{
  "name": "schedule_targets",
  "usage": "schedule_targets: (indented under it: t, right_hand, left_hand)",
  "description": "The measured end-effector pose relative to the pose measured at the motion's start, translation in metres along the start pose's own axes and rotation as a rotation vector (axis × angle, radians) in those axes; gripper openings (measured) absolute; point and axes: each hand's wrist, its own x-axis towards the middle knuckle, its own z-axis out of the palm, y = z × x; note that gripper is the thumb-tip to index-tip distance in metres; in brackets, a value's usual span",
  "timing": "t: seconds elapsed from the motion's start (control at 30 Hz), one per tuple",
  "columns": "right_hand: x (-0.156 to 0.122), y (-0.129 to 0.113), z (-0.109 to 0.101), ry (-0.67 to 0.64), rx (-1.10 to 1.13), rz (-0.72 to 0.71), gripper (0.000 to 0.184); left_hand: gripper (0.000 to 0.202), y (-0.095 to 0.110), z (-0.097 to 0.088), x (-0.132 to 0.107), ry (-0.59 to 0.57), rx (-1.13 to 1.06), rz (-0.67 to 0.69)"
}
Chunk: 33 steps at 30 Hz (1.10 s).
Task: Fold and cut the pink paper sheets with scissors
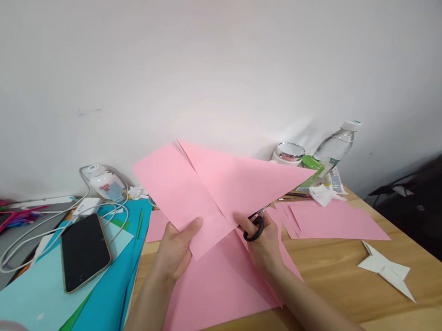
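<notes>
My left hand [177,249] is closed on the lower left edge of a raised sheet of pink paper [177,188], its thumb lying on the front. A seam runs slantwise down the paper, parted at the top, between a left strip and a pointed right part [240,179]. Whether the two parts are joined lower down, I cannot tell. In my right hand [266,245] is a pair of scissors [254,230] with black handles, while the thumb presses the paper's lower edge. The blades are mostly hidden behind the paper. Below both hands lies a larger pink sheet [218,291].
On the left, a phone [85,252] rests on blue and green sheets [99,315], near a white cable, a charger [86,207] and a white bottle [106,183]. To the right are pink pieces [334,220], folded white paper [387,267], tissue [323,194] and a water bottle [335,147].
</notes>
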Motion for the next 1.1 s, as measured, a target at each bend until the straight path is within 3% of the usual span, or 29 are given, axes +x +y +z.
schedule_targets:
  t: [0.13,0.27,0.33,0.4,0.53,0.6,0.7,0.73,0.83,0.93,1.0,1.1]
  right_hand:
    - [0.006,-0.004,-0.002,0.06,0.009,-0.055,0.034]
    - [0.013,-0.006,-0.005,0.102,0.014,-0.108,0.034]
    - [0.014,-0.007,-0.005,0.116,0.003,-0.137,0.032]
    - [0.014,-0.01,-0.005,0.122,-0.02,-0.169,0.03]
    - [0.018,-0.023,-0.009,0.088,-0.093,-0.234,0.025]
    - [0.023,-0.034,-0.013,0.037,-0.136,-0.256,0.024]
    - [0.033,-0.053,-0.019,-0.081,-0.2,-0.274,0.025]
    - [0.036,-0.061,-0.021,-0.119,-0.216,-0.276,0.026]
    - [0.043,-0.092,-0.02,-0.282,-0.314,-0.318,0.028]
    - [0.046,-0.128,-0.012,-0.593,-0.489,-0.441,0.025]
    - [0.045,-0.149,-0.004,-0.752,-0.565,-0.479,0.02]
    - [0.042,-0.172,0.01,-0.835,-0.603,-0.486,0.018]
  left_hand:
    - [0.058,-0.001,-0.005,0.0,-0.059,0.042,-0.011]
    - [0.044,0.0,-0.012,-0.004,-0.258,0.126,-0.098]
    - [0.047,0.002,-0.015,-0.004,-0.345,0.144,-0.082]
    - [0.051,0.006,-0.017,-0.002,-0.361,0.136,-0.037]
    - [0.063,0.022,-0.029,0.009,-0.255,0.062,0.149]
    - [0.064,0.035,-0.038,0.013,-0.096,0.037,0.302]
    - [0.048,0.061,-0.045,0.009,0.198,0.276,0.555]
    - [0.048,0.07,-0.043,0.005,0.248,0.406,0.606]
    - [0.064,0.095,-0.023,-0.008,0.159,0.668,0.492]
    - [0.074,0.105,0.004,-0.013,-0.091,0.604,0.131]
    - [0.064,0.1,0.018,-0.013,-0.309,0.536,-0.081]
    - [0.053,0.08,0.027,-0.015,-0.381,0.489,-0.075]
